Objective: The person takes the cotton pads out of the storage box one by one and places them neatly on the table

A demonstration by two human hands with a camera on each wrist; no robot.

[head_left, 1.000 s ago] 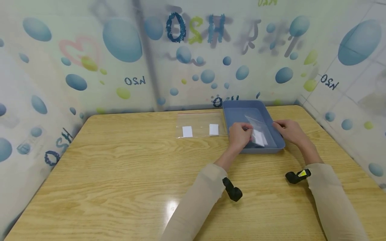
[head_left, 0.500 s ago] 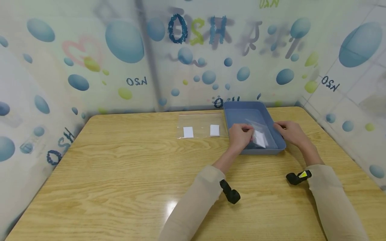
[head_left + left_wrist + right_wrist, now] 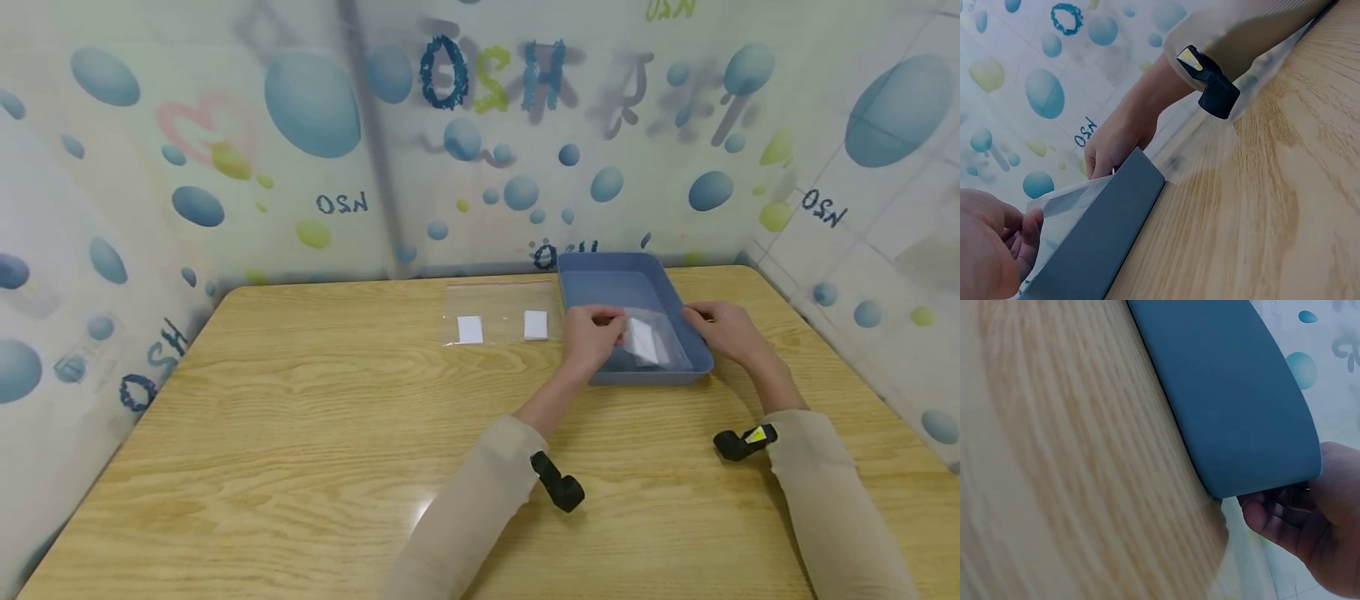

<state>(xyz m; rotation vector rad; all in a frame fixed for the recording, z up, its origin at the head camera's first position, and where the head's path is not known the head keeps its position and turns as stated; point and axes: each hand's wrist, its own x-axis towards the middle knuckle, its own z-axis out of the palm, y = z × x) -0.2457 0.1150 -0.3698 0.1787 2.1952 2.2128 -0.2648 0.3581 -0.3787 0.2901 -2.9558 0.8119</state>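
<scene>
My left hand (image 3: 590,337) pinches the left edge of a clear plastic bag (image 3: 667,333) with white pieces inside it. The bag lies low inside a blue-grey tray (image 3: 611,265), towards its near end. In the left wrist view, the fingertips (image 3: 1034,220) hold the bag just above the tray wall (image 3: 1107,222). My right hand (image 3: 723,331) grips the tray's right rim; the right wrist view shows its fingers (image 3: 1272,528) curled at the outside of the tray wall (image 3: 1241,394). Part of the bag's left edge is hidden by my left fingers.
Left of the tray, a second clear zip bag (image 3: 498,308) lies flat on the wooden table (image 3: 300,417), with two white squares (image 3: 470,330) showing in it. A patterned wall covering (image 3: 480,167) stands right behind the table's back edge.
My left hand has shifted slightly left with the bag's edge. The bag, tilted up before, now lies flatter and lower in the tray. My right hand stays on the rim.
</scene>
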